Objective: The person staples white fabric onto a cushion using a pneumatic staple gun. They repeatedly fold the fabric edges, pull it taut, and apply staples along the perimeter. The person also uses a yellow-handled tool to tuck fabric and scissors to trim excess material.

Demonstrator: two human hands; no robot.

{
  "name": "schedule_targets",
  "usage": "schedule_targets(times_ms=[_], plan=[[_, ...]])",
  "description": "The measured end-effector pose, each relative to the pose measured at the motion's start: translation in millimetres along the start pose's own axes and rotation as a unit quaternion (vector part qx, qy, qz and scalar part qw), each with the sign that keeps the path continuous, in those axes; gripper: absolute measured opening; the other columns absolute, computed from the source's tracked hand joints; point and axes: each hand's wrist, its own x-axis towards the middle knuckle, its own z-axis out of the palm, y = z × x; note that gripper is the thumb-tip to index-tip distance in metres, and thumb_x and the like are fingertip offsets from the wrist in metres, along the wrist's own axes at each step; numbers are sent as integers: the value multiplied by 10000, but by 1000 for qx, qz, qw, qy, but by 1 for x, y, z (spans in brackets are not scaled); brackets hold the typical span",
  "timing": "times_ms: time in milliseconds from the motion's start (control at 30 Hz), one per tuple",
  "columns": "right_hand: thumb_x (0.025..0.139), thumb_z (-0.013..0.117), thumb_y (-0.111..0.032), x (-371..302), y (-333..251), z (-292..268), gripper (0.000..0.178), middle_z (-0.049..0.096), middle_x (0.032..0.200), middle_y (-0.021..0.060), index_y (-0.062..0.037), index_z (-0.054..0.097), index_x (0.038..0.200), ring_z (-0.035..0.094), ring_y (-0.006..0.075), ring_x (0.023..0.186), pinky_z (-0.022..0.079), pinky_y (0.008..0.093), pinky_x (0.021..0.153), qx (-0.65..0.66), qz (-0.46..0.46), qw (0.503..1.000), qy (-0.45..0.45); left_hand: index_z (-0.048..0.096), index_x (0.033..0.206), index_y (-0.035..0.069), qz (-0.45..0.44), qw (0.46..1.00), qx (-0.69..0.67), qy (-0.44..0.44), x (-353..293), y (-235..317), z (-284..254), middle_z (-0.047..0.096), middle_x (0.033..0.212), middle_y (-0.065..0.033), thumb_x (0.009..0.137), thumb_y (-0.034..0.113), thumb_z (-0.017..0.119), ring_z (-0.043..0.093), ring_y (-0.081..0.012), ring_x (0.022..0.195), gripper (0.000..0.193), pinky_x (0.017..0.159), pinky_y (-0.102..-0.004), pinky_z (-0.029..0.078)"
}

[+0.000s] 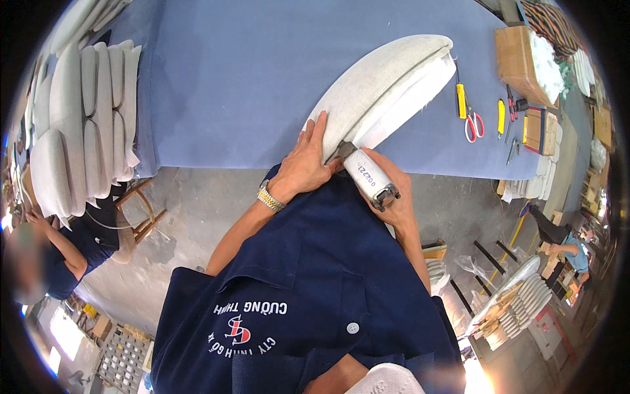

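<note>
A curved, light-grey upholstered cushion [374,75] lies slantwise at the table's near edge. A seam runs along it, and white fabric with a frayed edge shows on its right side. My left hand [303,161] grips its near end, fingers on the grey cover and thumb near the tip. Wrapped around a whitish staple gun [369,174], my right hand [396,190] is closed. The gun's dark nose meets the cushion's near end, close to my left thumb. Some of my right fingers are hidden behind the tool.
The table [230,85] has a blue cover. Stacked grey cushions [79,125] stand at left, near another person [59,249]. To the right lie red-handled scissors [474,125], a yellow-handled tool [461,102], a yellow cutter [501,117], red-handled pliers [511,102] and a cardboard box [515,62].
</note>
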Motion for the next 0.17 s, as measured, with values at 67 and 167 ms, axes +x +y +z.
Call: schedule_targets(times_ms=[67,167], plan=[[792,794,-146,-1,0,-1,582,721,1270,184,-50,659,1351,722,351,1123,557,398,953,6,6,1000,-11,62,1675,97,9,1000,3,3,1,-3,1,169,1669,-366,897,359,795,225,-533,1538,1101,1218,-573,331],[808,795,-163,-1,5,0,583,715,1288,181,-74,656,1367,721,317,1141,551,402,969,12,10,1000,-21,59,1674,96,9,1000,4,-1,1,-2,0,149,1679,-353,892,365,801,211,-530,1544,1110,1228,-575,314]])
